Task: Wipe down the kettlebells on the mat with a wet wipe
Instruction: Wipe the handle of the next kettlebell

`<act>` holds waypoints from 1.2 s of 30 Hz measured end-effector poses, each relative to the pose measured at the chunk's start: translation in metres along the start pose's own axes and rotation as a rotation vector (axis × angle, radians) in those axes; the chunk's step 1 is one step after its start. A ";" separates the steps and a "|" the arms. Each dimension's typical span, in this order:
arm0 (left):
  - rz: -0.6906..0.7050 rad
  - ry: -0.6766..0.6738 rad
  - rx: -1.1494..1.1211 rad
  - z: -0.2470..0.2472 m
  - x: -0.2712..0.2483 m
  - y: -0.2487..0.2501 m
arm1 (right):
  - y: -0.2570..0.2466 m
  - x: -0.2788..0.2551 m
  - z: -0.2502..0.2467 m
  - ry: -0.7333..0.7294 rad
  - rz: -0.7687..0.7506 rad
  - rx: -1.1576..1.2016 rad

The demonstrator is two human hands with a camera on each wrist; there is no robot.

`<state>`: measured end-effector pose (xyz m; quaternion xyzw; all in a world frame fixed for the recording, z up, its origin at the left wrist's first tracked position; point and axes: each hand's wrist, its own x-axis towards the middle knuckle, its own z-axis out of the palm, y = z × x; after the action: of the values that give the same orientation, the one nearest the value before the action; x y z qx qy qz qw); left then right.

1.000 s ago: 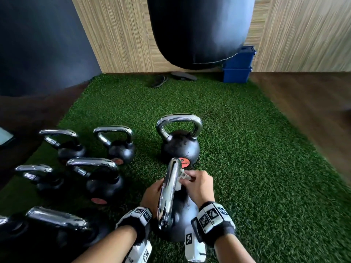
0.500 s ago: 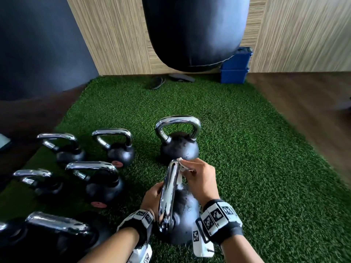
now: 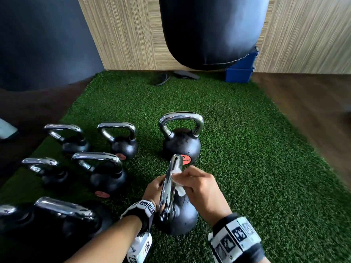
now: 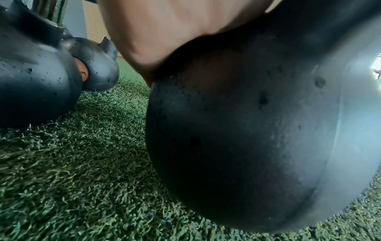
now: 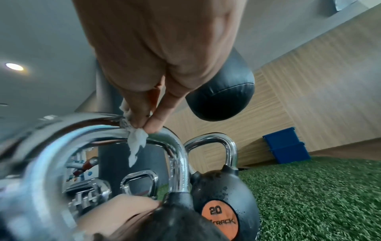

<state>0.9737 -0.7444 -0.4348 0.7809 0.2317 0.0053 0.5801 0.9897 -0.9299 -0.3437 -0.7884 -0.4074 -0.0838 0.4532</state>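
Observation:
A black kettlebell (image 3: 178, 217) with a chrome handle (image 3: 169, 186) stands on the green mat (image 3: 247, 168) right in front of me. My right hand (image 3: 197, 185) pinches a white wet wipe (image 3: 177, 180) against the top of that handle; the wipe (image 5: 136, 140) hangs down from my fingertips (image 5: 153, 125) in the right wrist view. My left hand (image 3: 154, 188) rests on the left side of the kettlebell's body (image 4: 237, 138), its fingers hidden behind the handle. A second kettlebell (image 3: 181, 141) marked 20 (image 5: 216, 210) stands just beyond.
Several more chrome-handled kettlebells (image 3: 108, 171) crowd the mat's left side. A black punching bag (image 3: 210, 29) hangs ahead, with blue bins (image 3: 240, 70) by the wooden wall. Bare turf lies to the right, bordered by wood floor (image 3: 313, 111).
My right hand with the wipe has slid along the top of the handle, out to its far end and then back toward me. The left hand stays on the kettlebell.

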 end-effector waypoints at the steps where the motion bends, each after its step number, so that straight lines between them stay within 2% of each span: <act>1: -0.033 -0.006 -0.040 -0.001 0.002 -0.002 | -0.005 -0.008 0.001 -0.035 -0.009 0.002; 3: -0.080 -0.014 -0.087 0.000 0.005 -0.004 | -0.008 -0.017 0.002 -0.060 0.053 0.055; 6: -0.116 -0.003 -0.066 0.002 0.007 -0.006 | 0.000 -0.017 0.003 -0.038 0.347 0.344; 7: -0.122 -0.009 -0.037 0.004 0.007 -0.006 | 0.003 -0.017 0.004 -0.024 0.395 0.440; 11: -0.069 -0.003 0.085 0.000 0.009 -0.010 | 0.007 -0.032 0.020 -0.042 0.442 0.595; 15: 0.010 -0.004 0.188 -0.002 0.008 -0.011 | 0.018 -0.038 0.019 -0.172 0.428 0.509; 20: -0.056 0.055 0.098 0.002 0.008 -0.006 | 0.034 -0.049 0.033 -0.256 0.385 0.374; 23: -0.072 0.060 0.089 0.004 0.006 -0.005 | 0.056 -0.062 0.052 -0.259 0.384 0.332; 27: -0.080 0.049 0.047 0.004 0.003 -0.003 | 0.067 -0.070 0.061 -0.299 0.300 0.230; 31: -0.080 0.042 0.047 0.003 0.001 0.001 | 0.053 -0.036 0.045 -0.406 0.231 0.155; 33: -0.071 0.022 0.064 0.004 0.000 0.002 | 0.049 -0.021 0.042 -0.471 0.138 0.064; 36: -0.043 0.038 0.147 0.002 0.003 -0.002 | 0.042 -0.005 0.036 -0.574 0.158 0.031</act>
<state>0.9759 -0.7450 -0.4383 0.8159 0.2592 -0.0091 0.5168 1.0077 -0.9150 -0.3943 -0.8022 -0.4575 0.1843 0.3365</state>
